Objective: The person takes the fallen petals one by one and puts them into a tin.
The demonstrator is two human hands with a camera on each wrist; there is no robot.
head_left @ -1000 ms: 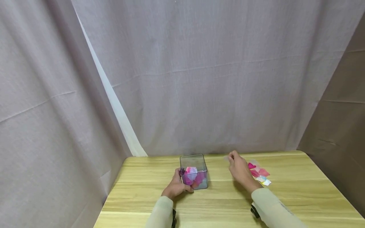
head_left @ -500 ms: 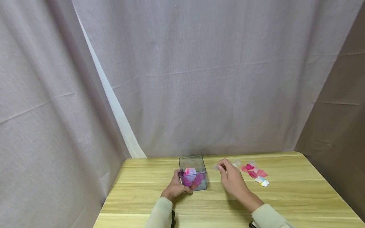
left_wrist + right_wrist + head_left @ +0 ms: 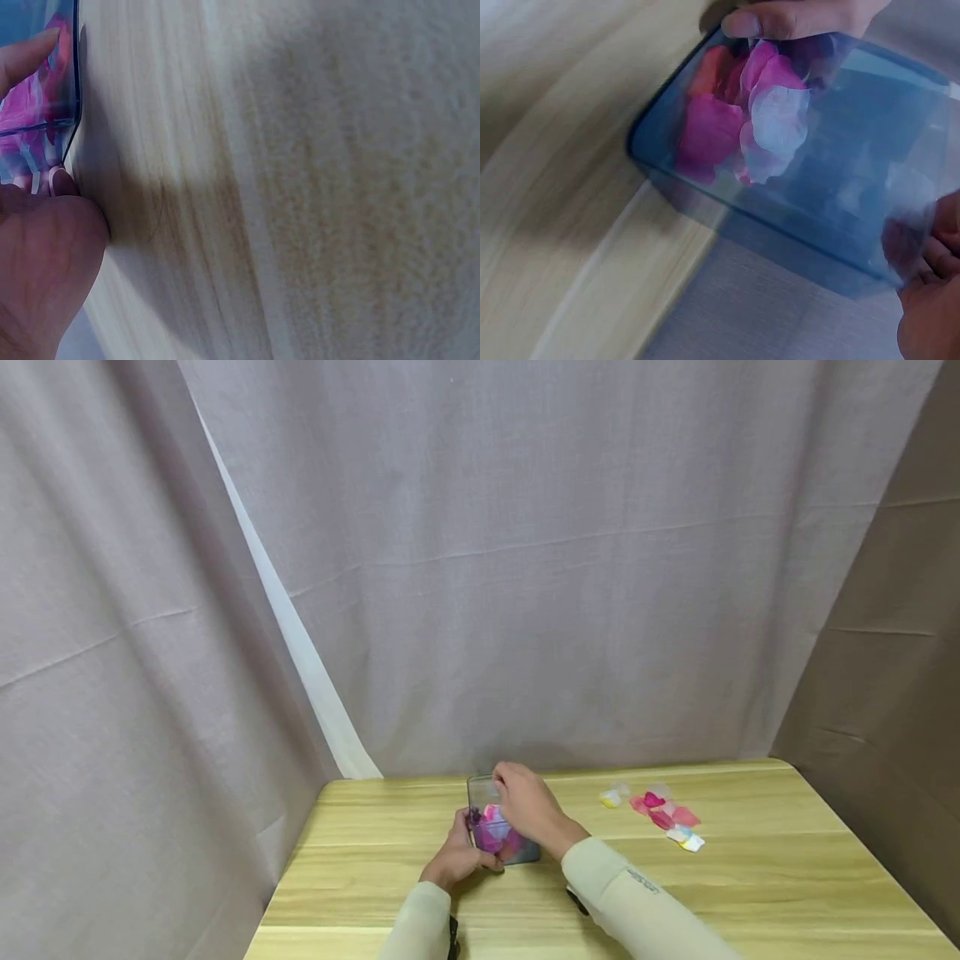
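A clear grey plastic box point(image 3: 531, 853) stands near the table's far edge, holding pink, purple and white petals point(image 3: 712, 131). My left hand point(image 3: 454, 857) grips its left side, thumb along the near side. The left wrist view shows part of that hand point(image 3: 45, 262) against the box wall. Over the box's open top is my right hand point(image 3: 528, 806), its fingers curled together inside the rim. In the right wrist view a pale, see-through petal point(image 3: 911, 184) shows at the right hand's point(image 3: 934, 277) fingertips, blurred. The right hand hides part of the box in the head view.
To the right on the wooden table point(image 3: 750, 893) lie several loose petals point(image 3: 662, 818), pink, red and white. A white-and-yellow petal point(image 3: 611, 798) lies a little left of them. Grey curtains point(image 3: 570, 610) hang close behind the table.
My right hand has moved left from near the loose petals to over the box, carrying a pale petal. The left hand keeps its grip on the box.
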